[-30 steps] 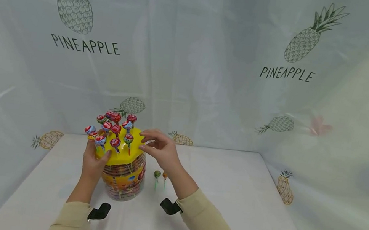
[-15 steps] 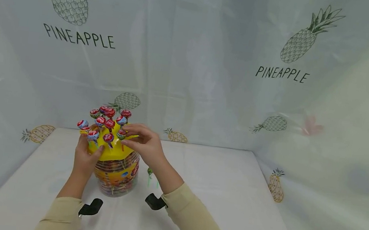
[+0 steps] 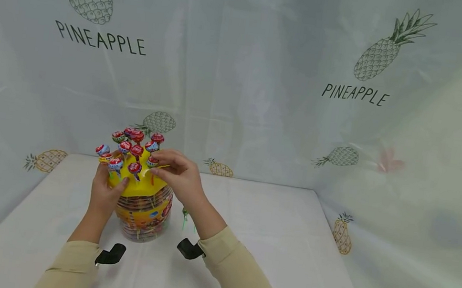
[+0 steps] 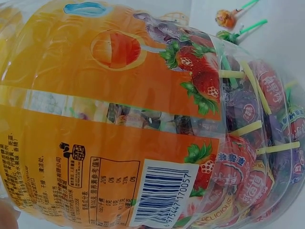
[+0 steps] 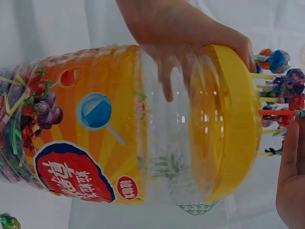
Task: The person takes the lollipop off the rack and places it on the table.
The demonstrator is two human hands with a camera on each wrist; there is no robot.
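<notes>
A clear plastic candy jar (image 3: 141, 222) with an orange label stands upright, packed with lollipops low down. Its yellow lid (image 3: 135, 191) bears several lollipops (image 3: 137, 150) that stick up from its top. My left hand (image 3: 106, 193) grips the lid's left side, thumb at the front; in the right wrist view its fingers show through the clear wall behind. At the lid's right side my right hand (image 3: 183, 176) pinches a lollipop (image 3: 152, 161) between thumb and fingers. That one has a red stick (image 5: 276, 112), whose lower end meets the lid's top.
Two loose lollipops lie on the white table right of the jar, one orange (image 4: 226, 19) and one green (image 4: 228, 36). Behind the table hangs a pineapple-print curtain (image 3: 254, 94). Black wrist camera mounts (image 3: 111, 254) jut from both sleeves.
My right hand has moved left from beside the lid and taken hold of the red-stick lollipop. The left hand keeps its grip. The head view has shifted slightly.
</notes>
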